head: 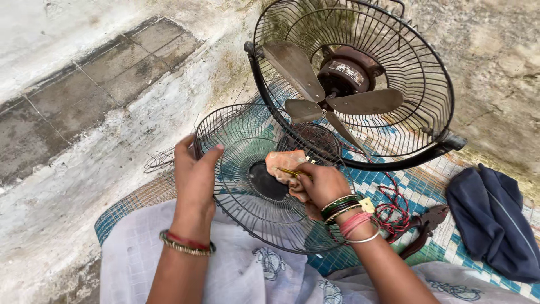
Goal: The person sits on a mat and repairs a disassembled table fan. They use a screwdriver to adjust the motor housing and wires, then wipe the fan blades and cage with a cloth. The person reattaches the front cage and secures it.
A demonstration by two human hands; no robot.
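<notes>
A round wire fan guard [247,208] lies tilted on my lap. My left hand [194,171] grips its left rim. My right hand [318,184] presses a small orange cloth [284,161] against the guard's wires near its dark centre disc [264,181], with a thin yellowish stick-like thing under the fingers. Behind the guard stands the fan body [351,76]: a rear cage, brown motor and dusty metal blades.
A blue-and-white woven mat [388,180] covers the ground. Red and black wires [394,211] and pliers [424,228] lie at the right, beside a dark blue cloth bag [495,219]. A rough concrete wall rises behind, with stone paving at the left.
</notes>
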